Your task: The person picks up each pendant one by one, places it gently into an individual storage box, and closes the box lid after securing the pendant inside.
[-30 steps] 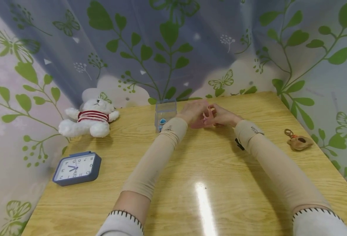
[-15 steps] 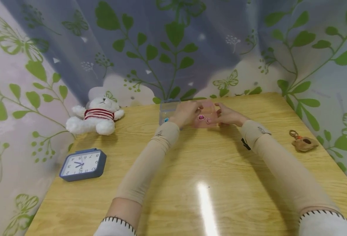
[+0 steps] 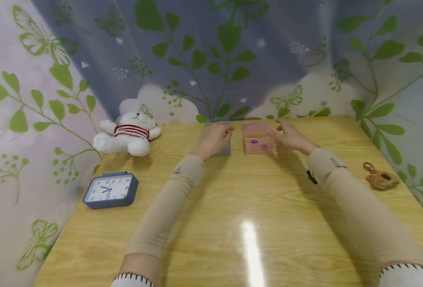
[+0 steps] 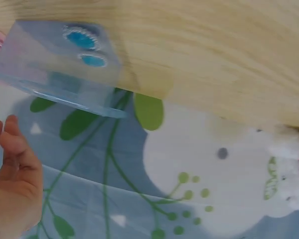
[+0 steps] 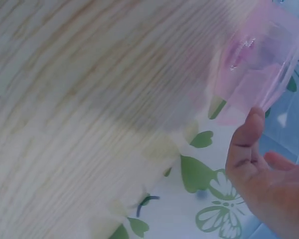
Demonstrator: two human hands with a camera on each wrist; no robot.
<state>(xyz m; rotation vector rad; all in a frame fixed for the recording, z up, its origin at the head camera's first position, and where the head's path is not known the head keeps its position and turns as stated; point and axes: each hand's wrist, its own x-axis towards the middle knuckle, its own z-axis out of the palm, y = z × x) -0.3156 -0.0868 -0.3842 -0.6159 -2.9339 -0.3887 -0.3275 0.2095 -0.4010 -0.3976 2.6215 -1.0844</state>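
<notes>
One blue alarm clock (image 3: 111,189) sits by the table's (image 3: 211,239) left edge. Farther off, near the back edge, the left hand (image 3: 214,138), fingers loosely bent around nothing, partly hides the translucent blue box (image 4: 45,52); the right hand (image 3: 289,136), spread and empty, is at the translucent pink box's (image 3: 249,149) right side, contact unclear.

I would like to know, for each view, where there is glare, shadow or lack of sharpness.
Head view: a white glare streak on the table, and a soft shadow along the right sleeve; left wrist view: slightly soft, the gems in the blue box lacking fine detail; right wrist view: the pink box hazy, a broad, dim shadow on the table.
</notes>
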